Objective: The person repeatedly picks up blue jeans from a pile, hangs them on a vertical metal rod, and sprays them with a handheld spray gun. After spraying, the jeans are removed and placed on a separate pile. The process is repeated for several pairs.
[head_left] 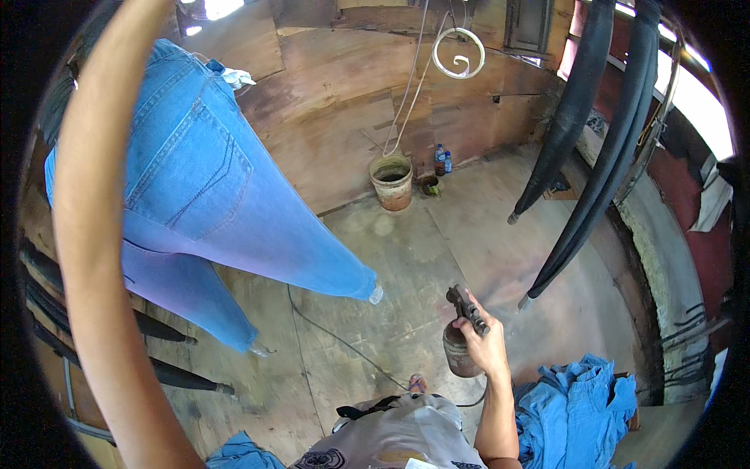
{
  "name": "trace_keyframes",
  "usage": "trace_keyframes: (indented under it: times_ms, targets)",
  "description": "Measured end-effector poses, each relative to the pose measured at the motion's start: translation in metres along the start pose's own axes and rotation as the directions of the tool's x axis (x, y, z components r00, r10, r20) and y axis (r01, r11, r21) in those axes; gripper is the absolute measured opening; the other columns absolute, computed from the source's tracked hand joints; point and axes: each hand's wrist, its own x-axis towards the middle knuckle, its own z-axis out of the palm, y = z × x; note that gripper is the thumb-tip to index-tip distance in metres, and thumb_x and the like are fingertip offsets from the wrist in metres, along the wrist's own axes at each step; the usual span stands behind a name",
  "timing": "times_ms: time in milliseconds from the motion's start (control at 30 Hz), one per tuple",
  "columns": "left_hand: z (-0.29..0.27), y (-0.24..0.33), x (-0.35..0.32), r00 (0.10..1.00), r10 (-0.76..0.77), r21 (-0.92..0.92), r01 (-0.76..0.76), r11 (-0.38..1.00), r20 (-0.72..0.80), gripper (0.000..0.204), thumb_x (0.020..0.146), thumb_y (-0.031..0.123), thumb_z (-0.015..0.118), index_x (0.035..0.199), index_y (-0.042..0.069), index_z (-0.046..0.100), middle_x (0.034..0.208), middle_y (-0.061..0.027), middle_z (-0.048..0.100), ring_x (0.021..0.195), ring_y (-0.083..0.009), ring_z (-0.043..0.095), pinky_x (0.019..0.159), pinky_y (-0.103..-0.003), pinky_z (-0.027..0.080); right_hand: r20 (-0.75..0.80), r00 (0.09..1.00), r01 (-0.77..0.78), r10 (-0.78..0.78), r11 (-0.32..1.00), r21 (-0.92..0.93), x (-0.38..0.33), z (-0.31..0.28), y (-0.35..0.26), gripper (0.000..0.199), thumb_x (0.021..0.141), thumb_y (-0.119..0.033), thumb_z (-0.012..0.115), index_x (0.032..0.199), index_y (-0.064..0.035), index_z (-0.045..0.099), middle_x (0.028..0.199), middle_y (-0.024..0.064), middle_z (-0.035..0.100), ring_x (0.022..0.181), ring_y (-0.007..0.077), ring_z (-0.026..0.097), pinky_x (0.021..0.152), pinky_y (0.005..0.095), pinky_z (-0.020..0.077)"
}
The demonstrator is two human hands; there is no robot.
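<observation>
Your right hand [488,341] has its fingers wrapped round a spray gun [469,313], and the blue jeans [199,168] hang well left of those fingers. Your left hand's out of frame, so can't tell its grip.

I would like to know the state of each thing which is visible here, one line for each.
Right grip, closed around the spray gun
Spray gun, held; trigger position unclear
Jeans, raised, legs filled out and spread
Right-side black tubes, hanging
Bucket, upright, open on top
Bottles, standing; caps too small to judge
Hose, lying loosely curved
Blue pile, crumpled
White spiral, hanging
</observation>
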Motion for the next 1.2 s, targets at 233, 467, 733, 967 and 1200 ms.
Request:
trace_keyframes:
  times_ms: [233,467,733,967,1200]
  targets:
    - [0.061,0.066,-0.079,0.926,-0.146,-0.818,0.377,0.434,0.348,0.088,0.093,0.072,0.047,0.140,-0.003,0.048,0.121,-0.0259,0.066,0.110,-0.0303,0.068,0.093,-0.047,0.055,0.029,0.989,0.139,-0.143,0.984,0.114,0.037,-0.017,-0.039,0.058,0.086,-0.009,0.062,0.143,-0.0106,0.056,0.084,0.0090,0.070,0.080,0.0111,0.061,0.086,0.0297,0.0508]
    - [0.089,0.129,-0.106,0.724,0.060,-0.670,0.599,0.438,0.687,0.102,0.086,0.074,0.059,0.152,-0.001,0.036,0.140,-0.0238,0.056,0.125,-0.0315,0.057,0.100,-0.044,0.049,0.088,0.958,0.235,-0.275,0.921,0.311,0.067,-0.025,-0.117,0.057,0.088,-0.006,0.060,0.145,-0.0021,0.052,0.094,0.0041,0.072,0.088,0.0090,0.061,0.090,0.0269,0.0484]
    - [0.110,0.176,-0.111,0.649,0.134,-0.640,0.656,0.401,0.749,0.054,0.102,0.041,0.056,0.120,-0.009,0.064,0.111,-0.0222,0.071,0.104,-0.0227,0.067,0.091,-0.036,0.051,0.054,0.945,0.278,-0.321,0.882,0.380,0.106,-0.026,-0.184,0.036,0.093,-0.011,0.059,0.126,0.0028,0.063,0.086,0.0053,0.071,0.081,0.0105,0.063,0.079,0.0273,0.0500]
    - [0.130,0.168,-0.133,0.689,0.197,-0.717,0.665,0.210,0.697,0.044,0.108,0.031,0.047,0.131,-0.005,0.059,0.119,-0.0111,0.071,0.105,-0.0137,0.063,0.089,-0.032,0.051,0.016,0.952,0.286,-0.307,0.905,0.315,0.133,0.000,-0.172,0.022,0.093,-0.014,0.061,0.104,0.0047,0.068,0.083,0.0111,0.074,0.080,0.0152,0.070,0.076,0.0319,0.0531]
    - [0.147,0.180,-0.162,0.799,0.113,-0.804,0.594,-0.003,0.590,0.053,0.106,0.026,0.054,0.147,-0.005,0.042,0.137,-0.0167,0.060,0.124,-0.0184,0.058,0.104,-0.034,0.047,-0.065,0.938,0.340,-0.341,0.861,0.379,0.152,0.020,-0.146,0.023,0.099,-0.016,0.058,0.111,0.0024,0.064,0.089,0.0090,0.075,0.045,0.0071,0.050,0.041,0.0253,0.0399]
